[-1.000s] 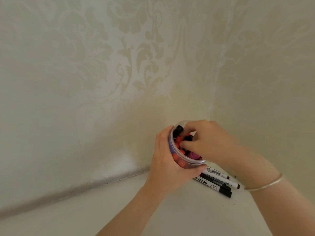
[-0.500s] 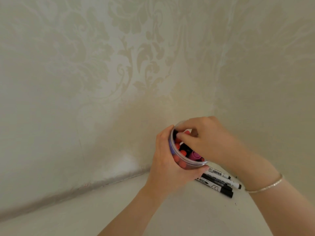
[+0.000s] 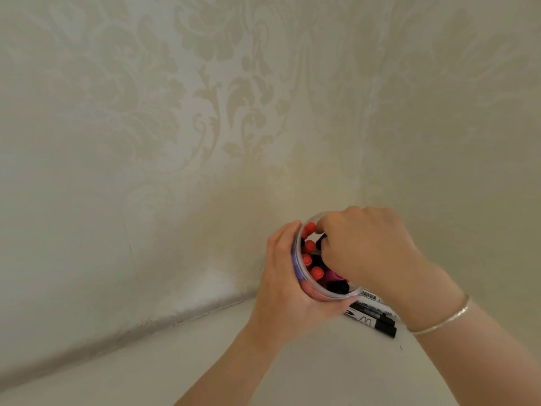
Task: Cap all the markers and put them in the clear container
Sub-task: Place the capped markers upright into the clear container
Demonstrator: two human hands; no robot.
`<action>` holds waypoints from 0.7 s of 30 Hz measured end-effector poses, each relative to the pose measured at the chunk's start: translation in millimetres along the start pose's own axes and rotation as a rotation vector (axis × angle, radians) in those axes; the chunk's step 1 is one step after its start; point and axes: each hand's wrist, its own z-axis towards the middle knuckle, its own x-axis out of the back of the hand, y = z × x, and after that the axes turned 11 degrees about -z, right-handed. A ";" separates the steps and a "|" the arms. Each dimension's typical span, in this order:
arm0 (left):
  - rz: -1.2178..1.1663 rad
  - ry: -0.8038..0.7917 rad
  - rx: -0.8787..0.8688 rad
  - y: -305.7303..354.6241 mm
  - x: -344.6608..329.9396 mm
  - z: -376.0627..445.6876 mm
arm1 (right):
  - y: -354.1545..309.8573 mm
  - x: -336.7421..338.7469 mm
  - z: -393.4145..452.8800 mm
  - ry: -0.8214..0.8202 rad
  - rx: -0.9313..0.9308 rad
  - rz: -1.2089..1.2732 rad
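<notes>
- Clear container (image 3: 328, 294) held off the surface (image 3: 292, 370), tilted with its mouth toward the camera, in the far right corner by the patterned walls (image 3: 146, 142).
- Inside: capped markers (image 3: 317, 272) packed on end; red caps along the left side, one pink, black ones nearer the rim.
- Left hand (image 3: 288, 284) wrapped round the container's left wall and underside; grip closed on it, thumb along the near rim.
- Right hand (image 3: 366, 247) over the mouth, fingers curled down among the markers. Fingertips hidden behind the knuckles; cannot tell whether a marker is pinched or merely pushed.
- Change over the last second: right hand shifted further across the opening, now covering more of the far and right side. More red caps visible at left than a second ago. Container and left hand roughly where they were.
- Judgement: likely seating or rearranging the contents to make room, not yet fetching the next one.
- Loose markers (image 3: 371, 319) with black caps lying on the surface just below and right of the container, partly hidden by the right wrist. Appear capped, still outside, so task unfinished.
- Thin bracelet (image 3: 439, 319) on right wrist.
</notes>
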 end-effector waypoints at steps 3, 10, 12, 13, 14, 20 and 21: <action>0.009 0.012 -0.012 -4.5 1.2 -1.1 | 8.0 1.6 2.4 -0.106 0.045 0.107; -0.009 -0.028 -0.032 -9.5 -1.2 -3.3 | 17.3 3.4 1.5 -0.225 0.004 0.228; -0.014 -0.014 -0.031 -8.6 -0.6 -2.6 | 13.3 1.2 0.3 -0.165 0.018 0.173; -0.005 -0.006 -0.041 -8.4 0.1 -2.5 | 12.5 2.1 -0.5 -0.176 0.032 0.201; 0.007 0.002 -0.054 -8.4 0.8 -2.4 | 12.4 4.2 -0.9 -0.205 0.047 0.245; 0.023 0.015 -0.050 -13.6 -0.7 -6.2 | 3.0 -1.5 -6.9 -0.085 0.037 0.133; 0.023 0.013 -0.041 -14.1 -0.8 -6.8 | 0.9 -2.3 -8.5 -0.052 0.033 0.122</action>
